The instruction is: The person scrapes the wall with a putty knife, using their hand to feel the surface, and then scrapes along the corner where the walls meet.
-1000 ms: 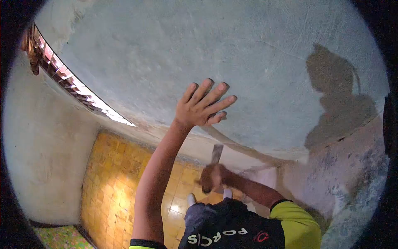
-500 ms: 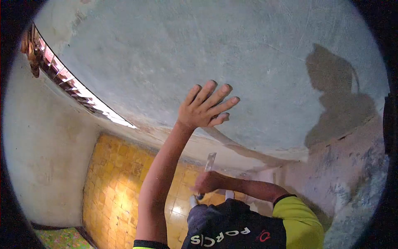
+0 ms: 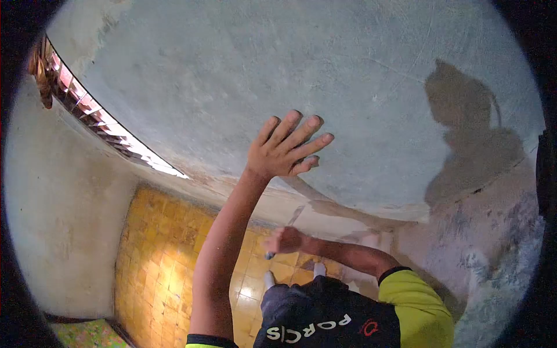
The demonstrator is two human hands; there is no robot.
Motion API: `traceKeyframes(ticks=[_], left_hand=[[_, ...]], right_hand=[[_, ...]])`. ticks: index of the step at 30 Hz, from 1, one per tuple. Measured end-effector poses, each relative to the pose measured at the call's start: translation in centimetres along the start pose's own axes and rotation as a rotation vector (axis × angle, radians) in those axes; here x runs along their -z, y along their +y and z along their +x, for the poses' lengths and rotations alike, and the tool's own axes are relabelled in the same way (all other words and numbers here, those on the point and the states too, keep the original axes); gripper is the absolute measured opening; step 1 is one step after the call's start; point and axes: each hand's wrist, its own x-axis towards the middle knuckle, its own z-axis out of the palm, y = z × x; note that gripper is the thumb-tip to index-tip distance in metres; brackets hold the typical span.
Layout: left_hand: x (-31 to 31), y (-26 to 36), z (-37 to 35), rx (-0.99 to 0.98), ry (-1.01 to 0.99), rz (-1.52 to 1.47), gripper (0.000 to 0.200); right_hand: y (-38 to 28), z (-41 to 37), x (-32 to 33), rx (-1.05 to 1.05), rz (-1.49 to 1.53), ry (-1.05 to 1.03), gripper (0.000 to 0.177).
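My left hand lies against the grey plastered wall, its fingers spread wide. Lower down and to the right of that arm, my right hand is closed round a scraper. The scraper's narrow metal blade points up toward the wall's pale lower band, and its dark handle end sticks out below my fist. Slight motion blur softens the right hand's fingers.
A barred window slants along the upper left. Yellow floor tiles spread below, with my feet in white on them. A flowered cloth lies at bottom left. Rough, patchy wall stands at right.
My right hand has moved up, closer to the wall, and the scraper has turned so its blade shows more edge-on. My left hand stays in place on the wall.
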Motion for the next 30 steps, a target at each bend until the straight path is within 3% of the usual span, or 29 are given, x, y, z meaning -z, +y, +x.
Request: traceKeyframes(ticks=[2, 5, 6, 10, 13, 14, 17, 21, 23, 26, 29, 30], left_hand=[[-0.1, -0.3, 0.1, -0.006, 0.0, -0.003, 0.049], [0.2, -0.3, 0.1, -0.015, -0.01, 0.021, 0.049], [0.3, -0.2, 0.2, -0.013, -0.001, 0.02, 0.049], [-0.2, -0.3, 0.1, -0.009, 0.016, -0.011, 0.049], [0.3, -0.2, 0.1, -0.004, -0.021, 0.025, 0.05], [0.3, -0.2, 0.2, -0.007, -0.018, 0.028, 0.05], [0.2, -0.1, 0.2, -0.015, -0.014, 0.024, 0.049], [0.3, -0.3, 0.1, -0.017, -0.028, 0.001, 0.049], [0.3, -0.2, 0.2, -0.007, -0.028, -0.007, 0.049], [0.2, -0.3, 0.2, -0.007, -0.027, -0.013, 0.049], [0.3, -0.4, 0.0, -0.043, -0.039, 0.023, 0.049], [0.3, -0.5, -0.1, -0.065, -0.036, 0.047, 0.05]], right_hand=[[-1.3, 1.5, 2.2, 0.054, 0.002, 0.048, 0.013], [3.5, -1.1, 1.5, -0.092, 0.095, -0.033, 0.011], [2.8, -1.2, 1.1, -0.066, -0.029, -0.071, 0.012], [-0.7, 1.3, 4.8, 0.004, 0.128, -0.09, 0.015], [2.9, 0.4, 6.2, -0.26, 0.096, -0.028, 0.016], [2.9, 0.0, 6.1, -0.259, 0.077, 0.024, 0.016], [0.6, 1.3, 6.0, -0.267, 0.096, -0.129, 0.018], [2.6, 0.0, 7.5, -0.415, 0.411, -0.286, 0.026], [1.8, 0.1, 7.0, -0.418, 0.06, -0.171, 0.024], [-0.8, 2.1, 7.6, -0.541, 0.332, -0.56, 0.02], [1.1, -2.6, 4.4, -0.428, 0.484, -0.039, 0.037], [3.3, -2.4, 5.3, -0.528, 0.346, -0.091, 0.041]])
